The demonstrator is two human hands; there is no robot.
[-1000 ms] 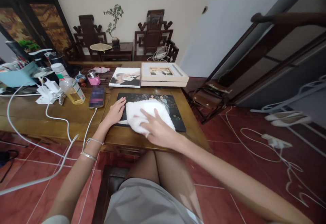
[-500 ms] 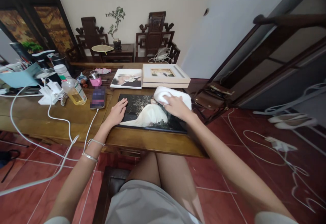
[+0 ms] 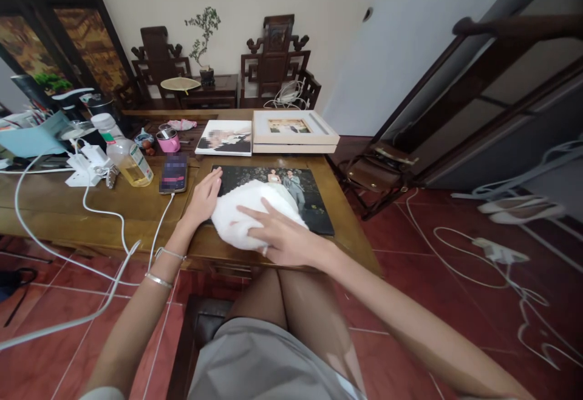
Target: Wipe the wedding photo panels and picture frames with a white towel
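A dark photo print (image 3: 310,203) lies flat on the wooden table (image 3: 59,212) in front of me. My right hand (image 3: 285,236) presses a white cloth (image 3: 241,215) onto the near left part of the print, fingers stretched flat over the cloth. My left hand (image 3: 204,196) lies open on the print's left edge, fingers together and flat, touching the cloth's side. Bracelets circle my left wrist.
Behind the print sit a smaller photo print (image 3: 225,137) and a pale framed photo (image 3: 291,131). A phone on a cable (image 3: 173,172), a bottle (image 3: 130,160), a pink cup (image 3: 167,141), chargers and white cables crowd the left. Cables lie on the red tile floor at right.
My right hand swept the cloth from the print's near edge out to its far right corner, then back to the near left part. My left hand stayed on the left edge.
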